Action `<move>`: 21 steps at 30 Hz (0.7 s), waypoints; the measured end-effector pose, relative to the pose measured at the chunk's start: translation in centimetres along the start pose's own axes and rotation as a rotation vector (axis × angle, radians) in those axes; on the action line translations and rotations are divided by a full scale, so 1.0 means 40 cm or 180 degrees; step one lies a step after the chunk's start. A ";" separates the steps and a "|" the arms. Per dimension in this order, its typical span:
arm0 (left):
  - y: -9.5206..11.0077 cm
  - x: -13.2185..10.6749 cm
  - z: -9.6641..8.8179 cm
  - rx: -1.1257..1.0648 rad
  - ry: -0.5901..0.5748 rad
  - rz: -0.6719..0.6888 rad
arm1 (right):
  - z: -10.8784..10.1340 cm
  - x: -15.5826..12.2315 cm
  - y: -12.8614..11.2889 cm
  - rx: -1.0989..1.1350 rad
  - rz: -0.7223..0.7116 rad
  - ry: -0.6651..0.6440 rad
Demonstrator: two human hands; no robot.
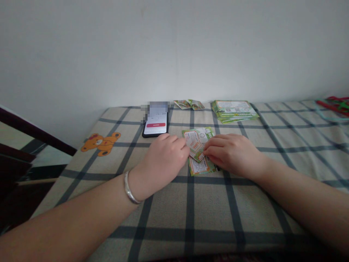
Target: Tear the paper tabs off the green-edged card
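Between my two hands is a small folded paper [196,148] printed in green, white and orange, with its lower tip pointing toward me. My left hand [170,154], a silver bangle on its wrist, pinches the paper's left side. From the right, the closed fingers of my right hand [231,153] grip its other edge. Under the folded piece lies a flat printed leaflet [200,168] of the same colours on the checked cloth [169,214]. The fingertips of both hands are partly hidden.
A phone [156,122] with a lit screen lies beyond my left hand. Two small folded papers [189,104] rest by the wall. A stack of green leaflets [234,110] is at back right. An orange bear patch [100,143] decorates the cloth; red and green cords [338,105] lie far right.
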State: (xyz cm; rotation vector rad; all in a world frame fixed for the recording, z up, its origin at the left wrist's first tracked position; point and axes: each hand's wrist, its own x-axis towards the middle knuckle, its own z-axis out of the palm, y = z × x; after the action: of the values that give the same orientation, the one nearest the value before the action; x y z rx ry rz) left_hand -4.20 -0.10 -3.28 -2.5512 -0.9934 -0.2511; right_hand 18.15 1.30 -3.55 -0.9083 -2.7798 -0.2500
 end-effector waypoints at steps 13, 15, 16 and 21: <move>-0.008 -0.001 0.014 -0.0238 0.0086 0.0058 | 0.009 -0.003 0.019 0.0249 -0.0154 0.0158; -0.010 0.000 0.010 -0.0232 0.0038 0.0100 | 0.008 -0.003 0.020 0.0240 -0.0211 0.0122; -0.010 0.000 0.009 -0.0226 0.0034 0.0111 | 0.007 -0.002 0.020 0.0242 -0.0225 0.0114; -0.008 0.001 0.012 -0.0235 0.0106 0.0045 | 0.003 -0.002 0.017 0.0233 -0.0208 0.0149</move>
State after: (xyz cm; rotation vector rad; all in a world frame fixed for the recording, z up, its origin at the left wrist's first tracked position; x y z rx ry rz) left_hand -4.39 0.34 -3.60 -2.6104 -0.9702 -0.3310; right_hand 18.61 1.81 -3.63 -0.7853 -2.7590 -0.1760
